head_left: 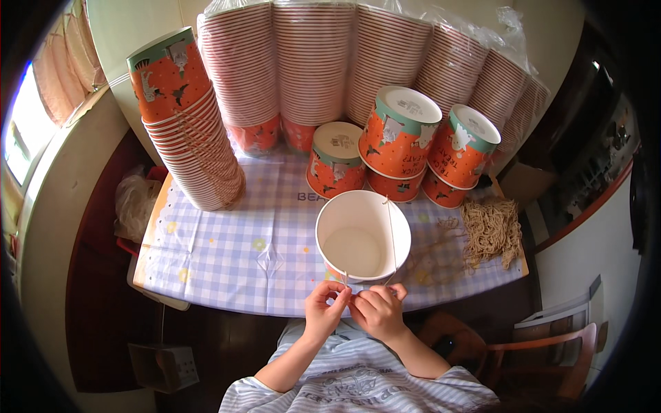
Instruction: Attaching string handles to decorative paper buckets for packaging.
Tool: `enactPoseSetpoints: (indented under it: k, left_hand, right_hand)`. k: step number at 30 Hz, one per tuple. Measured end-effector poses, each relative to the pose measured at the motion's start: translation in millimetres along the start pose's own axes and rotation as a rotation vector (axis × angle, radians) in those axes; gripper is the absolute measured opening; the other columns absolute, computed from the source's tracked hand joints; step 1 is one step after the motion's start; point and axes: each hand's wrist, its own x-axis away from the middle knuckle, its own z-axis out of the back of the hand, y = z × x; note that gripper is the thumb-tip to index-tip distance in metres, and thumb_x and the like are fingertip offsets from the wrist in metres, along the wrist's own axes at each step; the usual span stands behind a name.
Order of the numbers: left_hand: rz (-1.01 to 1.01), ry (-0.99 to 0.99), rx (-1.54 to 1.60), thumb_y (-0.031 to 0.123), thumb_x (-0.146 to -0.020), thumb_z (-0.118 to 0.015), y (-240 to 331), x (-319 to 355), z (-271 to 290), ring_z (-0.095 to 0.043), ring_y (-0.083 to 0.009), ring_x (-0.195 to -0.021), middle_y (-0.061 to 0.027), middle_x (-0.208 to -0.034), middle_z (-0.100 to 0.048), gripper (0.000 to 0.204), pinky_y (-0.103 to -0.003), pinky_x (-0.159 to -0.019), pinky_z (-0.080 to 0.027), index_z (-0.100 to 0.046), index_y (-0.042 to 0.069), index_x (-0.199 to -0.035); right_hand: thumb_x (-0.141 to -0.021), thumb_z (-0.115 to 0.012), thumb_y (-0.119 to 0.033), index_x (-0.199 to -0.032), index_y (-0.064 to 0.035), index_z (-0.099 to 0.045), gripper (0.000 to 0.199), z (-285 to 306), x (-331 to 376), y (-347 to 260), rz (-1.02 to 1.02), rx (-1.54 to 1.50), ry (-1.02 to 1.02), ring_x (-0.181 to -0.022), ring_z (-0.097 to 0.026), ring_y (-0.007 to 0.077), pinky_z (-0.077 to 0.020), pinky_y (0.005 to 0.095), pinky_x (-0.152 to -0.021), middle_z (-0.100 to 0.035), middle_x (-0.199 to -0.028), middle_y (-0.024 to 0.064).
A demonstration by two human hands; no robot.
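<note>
A paper bucket (pixel 354 251) with a white inside stands mouth up near the front edge of the table. Thin beige string (pixel 392 230) is fixed at the bucket's far rim and runs across its mouth to the near side. Just below the near rim, my left hand (pixel 323 310) pinches a string end between thumb and forefinger. Close beside it my right hand (pixel 379 310) is closed on the string too, its fingers curled. The two hands almost touch; whether a knot lies between the fingertips is hidden.
Several orange and green buckets stand upside down (pixel 337 165) behind. A tall stack of buckets (pixel 196 151) leans at the left. Plastic-wrapped stacks (pixel 310 69) line the back. Loose string (pixel 492 230) is heaped on the checked tablecloth (pixel 227 248) at right. A wooden chair (pixel 544 347) stands lower right.
</note>
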Motion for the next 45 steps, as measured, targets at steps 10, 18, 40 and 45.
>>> enactPoseSetpoints:
  k: [10,18,40,45]
  left_hand:
    - [0.058,-0.028,0.055,0.002,-0.077,-0.058,7.1,-7.8,1.0,-0.051,-0.0066,-0.066,-0.0021,-0.076,-0.058,0.005,-0.019,-0.059,-0.041,-0.057,-0.001,-0.080]
    - [-0.235,0.053,-0.485,0.005,-0.069,-0.065,17.4,-8.9,0.5,-0.051,-0.0151,-0.063,-0.0054,-0.072,-0.056,0.012,-0.026,-0.055,-0.040,-0.054,0.003,-0.073]
    - [-0.263,-0.060,-0.641,0.006,-0.066,-0.066,35.5,-14.9,13.6,-0.056,-0.0171,-0.060,-0.0067,-0.069,-0.060,0.011,-0.026,-0.051,-0.045,-0.063,0.005,-0.076]
    - [-0.354,0.014,-0.773,0.010,-0.064,-0.070,32.9,-13.9,3.4,-0.056,-0.0185,-0.058,-0.0055,-0.065,-0.058,0.011,-0.029,-0.049,-0.044,-0.060,0.005,-0.068]
  right_hand:
    - [-0.064,-0.067,-0.017,-0.071,-0.0141,-0.059,0.011,-4.4,0.1,0.5,-0.004,0.007,0.007,-0.069,-0.048,0.0115,-0.0271,0.0349,-0.069,-0.052,-0.072,-0.0068]
    - [-0.066,-0.066,-0.018,-0.075,-0.0176,-0.060,0.011,-7.7,0.3,0.0,-0.007,0.069,-0.003,-0.067,-0.047,0.0091,-0.0259,0.0329,-0.068,-0.048,-0.071,-0.0081]
    - [-0.068,-0.065,-0.017,-0.072,-0.0189,-0.060,0.007,-10.6,-1.0,3.4,-0.023,0.089,0.012,-0.068,-0.046,0.0087,-0.0265,0.0332,-0.070,-0.046,-0.068,-0.0079]
    - [-0.068,-0.065,-0.017,-0.066,-0.0182,-0.057,0.008,-12.1,1.3,2.3,-0.004,0.092,-0.007,-0.067,-0.047,0.0091,-0.0263,0.0334,-0.069,-0.046,-0.067,-0.0078]
